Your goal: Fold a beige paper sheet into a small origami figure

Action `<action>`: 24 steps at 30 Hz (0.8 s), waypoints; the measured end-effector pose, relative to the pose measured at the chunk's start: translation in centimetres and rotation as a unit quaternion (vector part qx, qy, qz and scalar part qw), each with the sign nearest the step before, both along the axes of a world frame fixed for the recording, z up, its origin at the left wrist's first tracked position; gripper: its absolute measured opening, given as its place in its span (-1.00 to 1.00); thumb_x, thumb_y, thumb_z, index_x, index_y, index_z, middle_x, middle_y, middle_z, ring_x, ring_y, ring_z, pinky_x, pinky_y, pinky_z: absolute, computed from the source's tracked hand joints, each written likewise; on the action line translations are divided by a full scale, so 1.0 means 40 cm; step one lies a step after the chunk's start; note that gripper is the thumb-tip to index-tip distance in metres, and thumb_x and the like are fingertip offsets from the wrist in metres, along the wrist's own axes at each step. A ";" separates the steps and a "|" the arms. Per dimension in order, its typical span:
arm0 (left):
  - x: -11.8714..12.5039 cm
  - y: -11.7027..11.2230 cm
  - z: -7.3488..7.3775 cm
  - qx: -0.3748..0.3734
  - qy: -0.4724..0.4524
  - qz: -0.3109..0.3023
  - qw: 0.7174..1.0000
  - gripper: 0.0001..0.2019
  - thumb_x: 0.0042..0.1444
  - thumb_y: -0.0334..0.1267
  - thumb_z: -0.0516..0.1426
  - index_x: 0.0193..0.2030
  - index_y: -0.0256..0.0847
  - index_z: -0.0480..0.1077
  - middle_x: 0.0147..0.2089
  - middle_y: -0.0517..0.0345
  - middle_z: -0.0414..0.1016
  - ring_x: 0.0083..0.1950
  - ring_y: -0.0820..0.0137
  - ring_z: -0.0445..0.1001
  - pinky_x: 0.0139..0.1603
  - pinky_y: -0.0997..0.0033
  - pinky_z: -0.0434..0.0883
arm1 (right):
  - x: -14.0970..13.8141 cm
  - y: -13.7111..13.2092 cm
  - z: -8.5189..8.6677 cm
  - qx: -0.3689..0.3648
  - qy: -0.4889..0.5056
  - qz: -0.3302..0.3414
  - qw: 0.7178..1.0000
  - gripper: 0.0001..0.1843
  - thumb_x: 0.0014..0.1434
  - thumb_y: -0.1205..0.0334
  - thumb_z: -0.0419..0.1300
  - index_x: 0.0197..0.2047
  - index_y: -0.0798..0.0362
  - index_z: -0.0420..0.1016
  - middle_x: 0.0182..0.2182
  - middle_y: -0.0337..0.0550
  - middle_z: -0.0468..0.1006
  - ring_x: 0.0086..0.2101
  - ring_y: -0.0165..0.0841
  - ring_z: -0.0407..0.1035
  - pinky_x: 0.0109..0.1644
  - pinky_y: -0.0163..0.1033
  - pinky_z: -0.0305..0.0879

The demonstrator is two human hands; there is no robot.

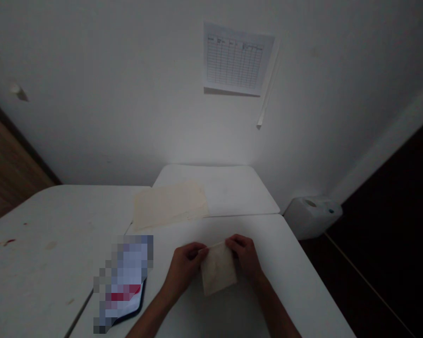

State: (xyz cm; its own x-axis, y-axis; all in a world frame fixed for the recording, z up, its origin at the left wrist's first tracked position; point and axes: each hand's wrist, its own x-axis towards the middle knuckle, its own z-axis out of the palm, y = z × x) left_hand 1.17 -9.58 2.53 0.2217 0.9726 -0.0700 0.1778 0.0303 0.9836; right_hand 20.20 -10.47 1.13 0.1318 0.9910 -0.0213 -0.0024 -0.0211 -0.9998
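So, from the head view: left hand (185, 267) and right hand (243, 256) low over the near white table (289, 263), both closed in a narrow pinch on the top edge of a small folded sheet (218, 271), beige, cloth or paper impossible to tell. Fingers (197, 251) curled over that edge from either side, with the two hands just apart and the sheet between them. Lower end of the sheet angled toward the body, either resting on the tabletop or just above it, unclear which. Beside the left hand, a blurred flat object (125, 281) with a dark rim and a red patch, lying on the same table. Farther left, a second white table (38, 253) with a small red stain (5, 242). Ahead, a larger beige sheet (169, 204) lying flat, overlapping a third white table (239, 190). Higher up, a printed grid chart (234, 58) on the white wall (91, 94), a white strip (268, 84) just beside it. To the right, a white plastic container (312, 217) by the dark floor (384, 263); to the left, a wooden panel (7, 159).
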 end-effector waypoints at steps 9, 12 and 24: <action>-0.004 0.003 -0.004 0.044 0.020 -0.003 0.999 -0.74 0.03 -0.07 0.16 -0.37 -0.24 0.53 -0.39 0.07 0.58 -0.37 0.31 0.49 -0.39 0.45 0.36 | 0.001 -0.004 0.008 0.026 -0.063 0.033 0.997 -0.71 0.06 0.07 0.22 -0.50 0.14 0.49 -0.62 -0.27 0.38 -0.57 -0.45 0.23 -0.50 -0.36 0.14; -0.004 0.003 -0.005 0.058 0.035 -0.037 0.997 -0.76 0.05 -0.10 0.15 -0.38 -0.22 0.55 -0.35 0.07 0.60 -0.31 0.29 0.51 -0.31 0.44 0.38 | -0.013 -0.012 0.014 0.038 -0.101 0.046 0.993 -0.72 0.08 0.10 0.21 -0.51 0.14 0.50 -0.61 -0.24 0.42 -0.55 -0.43 0.27 -0.47 -0.36 0.17; -0.008 0.002 0.010 0.039 0.031 -0.017 0.999 -0.71 0.02 -0.04 0.15 -0.43 -0.24 0.55 -0.41 0.06 0.58 -0.36 0.28 0.49 -0.35 0.42 0.37 | -0.030 -0.020 0.016 0.051 -0.134 0.074 0.987 -0.69 0.13 0.05 0.20 -0.41 0.13 0.60 -0.48 -0.13 0.58 -0.44 -0.33 0.42 -0.35 -0.30 0.30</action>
